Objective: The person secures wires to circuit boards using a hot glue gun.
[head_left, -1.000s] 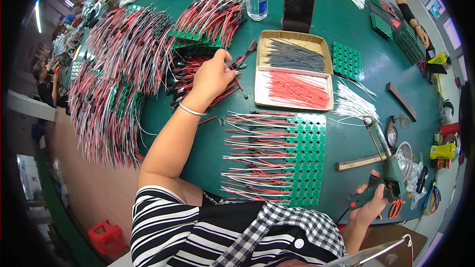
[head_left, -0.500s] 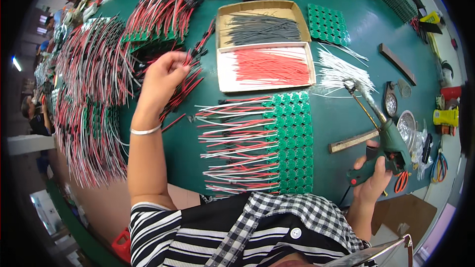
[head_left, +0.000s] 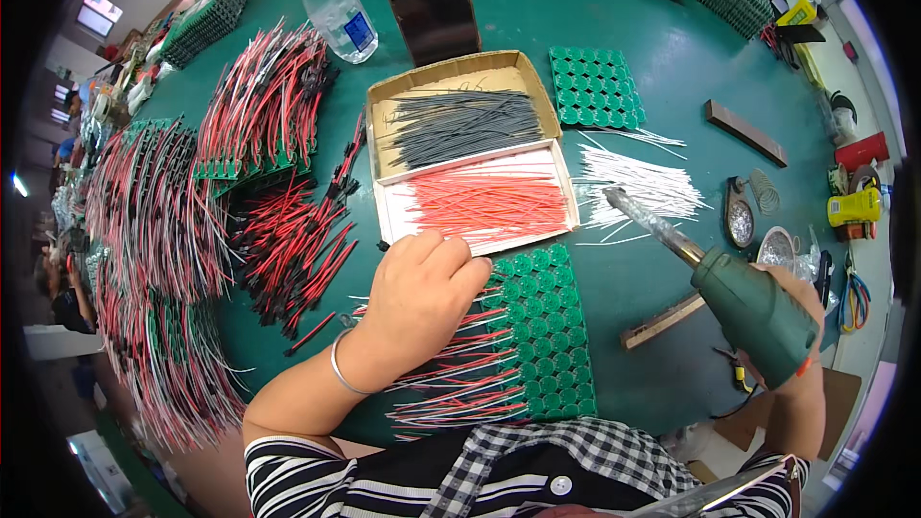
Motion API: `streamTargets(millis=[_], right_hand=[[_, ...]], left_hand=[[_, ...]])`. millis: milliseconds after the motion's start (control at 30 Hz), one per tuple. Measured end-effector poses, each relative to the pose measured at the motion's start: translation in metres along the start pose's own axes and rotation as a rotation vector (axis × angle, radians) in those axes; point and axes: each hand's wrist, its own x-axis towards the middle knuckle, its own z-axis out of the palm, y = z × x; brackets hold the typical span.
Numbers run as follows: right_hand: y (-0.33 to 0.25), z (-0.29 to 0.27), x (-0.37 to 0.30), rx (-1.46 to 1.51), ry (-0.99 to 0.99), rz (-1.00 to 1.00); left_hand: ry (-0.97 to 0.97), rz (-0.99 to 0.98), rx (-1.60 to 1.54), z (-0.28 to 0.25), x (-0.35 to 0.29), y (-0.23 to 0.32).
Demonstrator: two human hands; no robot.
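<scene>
My left hand (head_left: 427, 288) is over the far left edge of a green circuit board panel (head_left: 549, 345), its thumb and fingers pinched together. What sits between those fingertips is hidden. Rows of red and white wires (head_left: 460, 364) run leftward from the panel, partly under that hand. My right hand (head_left: 804, 312) is wrapped round a green soldering gun (head_left: 753, 317), whose metal tip points up and left, over the loose white wires (head_left: 638, 187). Beyond my left hand lie cut red wires (head_left: 489, 201) in a white box lid (head_left: 395, 219).
Dark grey wires (head_left: 465, 125) fill a cardboard box. A red-and-black wire pile (head_left: 288, 254) and wired panels (head_left: 163, 221) occupy the left. A bottle (head_left: 331, 14) and dark upright slab (head_left: 429, 5) stand at the back. Right: a wooden bar (head_left: 662, 320) and metal dish (head_left: 775, 247).
My left hand has moved from the red-and-black wire pile, right and nearer, to the panel. The soldering gun has swung to a lower tilt, its tip now farther left. The view has shifted.
</scene>
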Motion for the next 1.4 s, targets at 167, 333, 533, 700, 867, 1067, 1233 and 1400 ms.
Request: streamTargets(millis=[167, 333, 533, 700, 867, 1067, 1233, 1400], right_hand=[[0.026, 0.016, -0.005, -0.181, -0.047, -0.359], [-0.006, 0.095, -0.034, 0.967, 0.083, 0.39], [-0.008, 0.132, -0.063, 1.047, 0.093, 0.324], [-0.01, 0.125, -0.058, 0.885, -0.006, 0.326], [-0.002, 0.138, -0.062, 0.699, 0.047, 0.275], [0.0, 0.137, -0.058, 0.513, 0.015, 0.21], [-0.01, 0.133, -0.055, 0.67, -0.016, 0.414], [-0.004, 0.14, -0.057, 0.53, 0.018, 0.207]], left_hand=[[0.105, 0.024, 0.034, 0.014, 0.002, -0.003], [0.124, 0.041, 0.026, 0.019, 0.001, 0.0], [0.147, 0.043, -0.03, 0.024, 0.0, 0.001], [0.139, 0.02, -0.065, 0.026, -0.001, 0.001], [0.134, 0.019, -0.048, 0.026, -0.001, 0.002], [0.121, 0.016, -0.083, 0.025, -0.001, 0.0], [0.131, 0.018, -0.084, 0.025, -0.001, 0.0], [0.142, 0.017, -0.084, 0.027, -0.001, -0.001]])
